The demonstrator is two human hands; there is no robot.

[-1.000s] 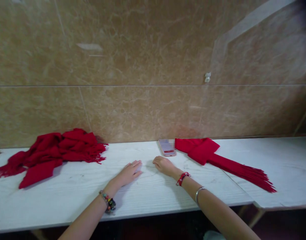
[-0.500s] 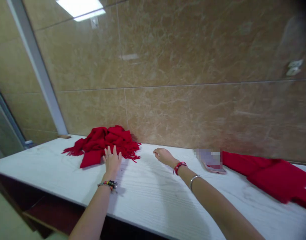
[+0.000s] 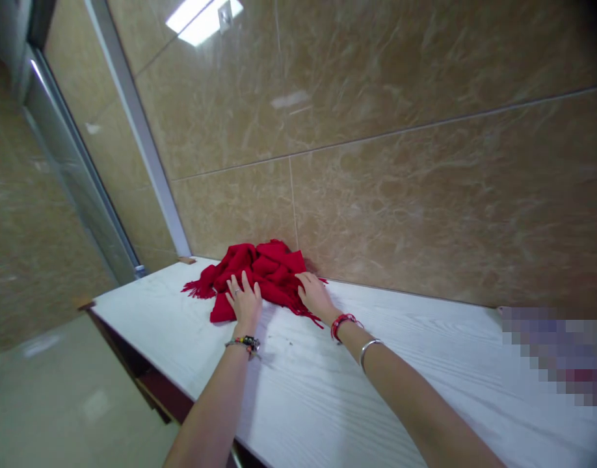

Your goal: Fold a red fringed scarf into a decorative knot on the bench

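A red fringed scarf (image 3: 272, 263) lies crumpled in a heap on the white tabletop (image 3: 298, 377), close to the wall. My left hand (image 3: 244, 304) is open, its spread fingers over the front of the heap. At the scarf's right end, my right hand (image 3: 316, 296) reaches over the fringe with its fingers apart and slightly bent. I cannot tell how firmly either hand touches the cloth.
Behind the table rises a tan marble-tiled wall (image 3: 400, 208). A grey vertical strip (image 3: 147, 143) runs down it at the left. A small brown block (image 3: 186, 260) sits at the back left. The far right is pixelated.
The view has swung left, and the red cloth on the right has left the picture. My right hand has come left to the scarf's fringe. My left hand stays at the heap.
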